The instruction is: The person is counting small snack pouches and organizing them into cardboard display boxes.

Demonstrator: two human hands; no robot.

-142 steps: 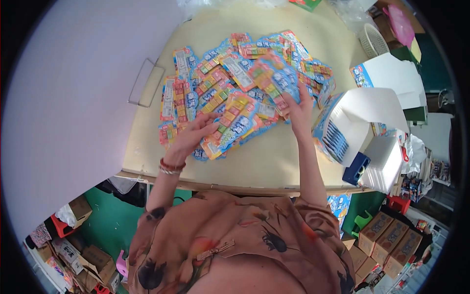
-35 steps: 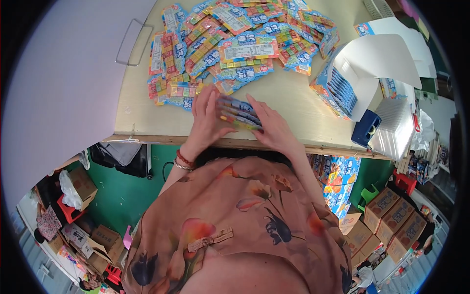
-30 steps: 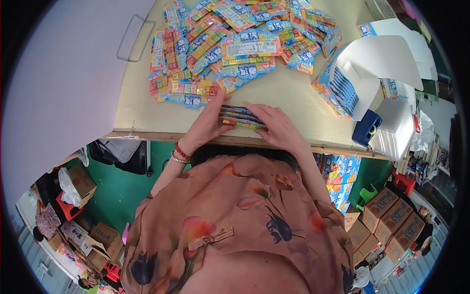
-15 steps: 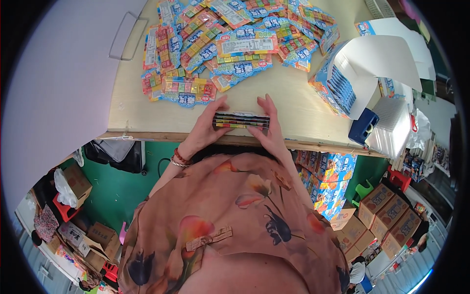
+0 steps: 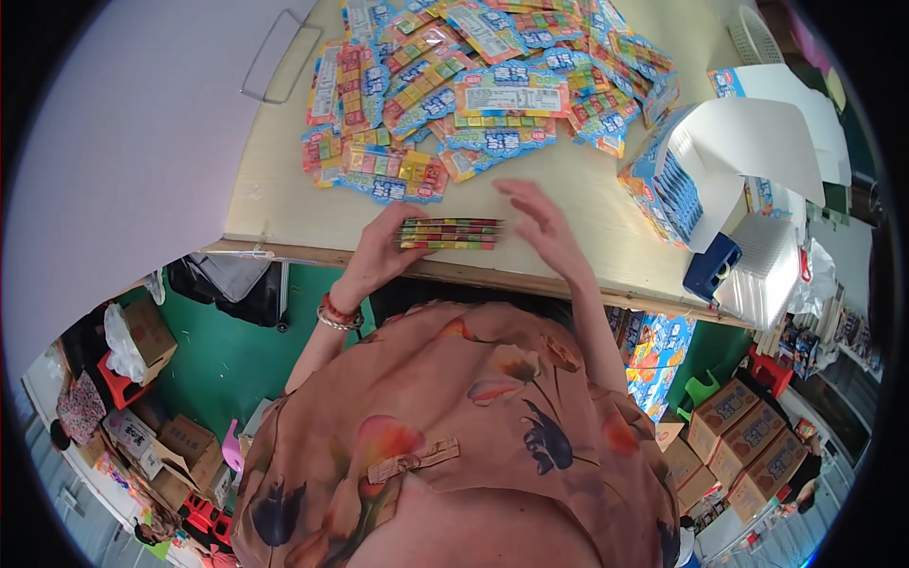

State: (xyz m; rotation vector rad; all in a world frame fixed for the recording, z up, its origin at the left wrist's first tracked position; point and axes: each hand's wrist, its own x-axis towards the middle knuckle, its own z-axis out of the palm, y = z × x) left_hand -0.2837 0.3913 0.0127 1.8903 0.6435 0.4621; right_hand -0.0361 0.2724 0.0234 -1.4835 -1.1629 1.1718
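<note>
My left hand [image 5: 381,248] grips one end of a small stack of candy packs [image 5: 451,234], held edge-up near the table's front edge. Apart from the stack's other end is my right hand [image 5: 542,227], its fingers spread and slightly blurred, holding nothing. Beyond both hands lies a loose heap of colourful candy packs [image 5: 511,95], blue-edged with small wrapped pieces showing through. To the right stands an open display box [image 5: 640,197] with a raised white flap, and a row of blue packs [image 5: 678,194] stands inside it.
A dark blue tape dispenser [image 5: 712,268] sits beside a clear ridged plastic piece [image 5: 757,256] at the table's right. A wire frame [image 5: 276,59] lies at the left by a pale panel. Printed cartons [image 5: 660,355] are stacked below the table, and brown boxes [image 5: 757,431] stand at the lower right.
My right hand has let go of the stack's right end and moved right, opening. My left hand keeps hold of the stack. The whole view has shifted slightly.
</note>
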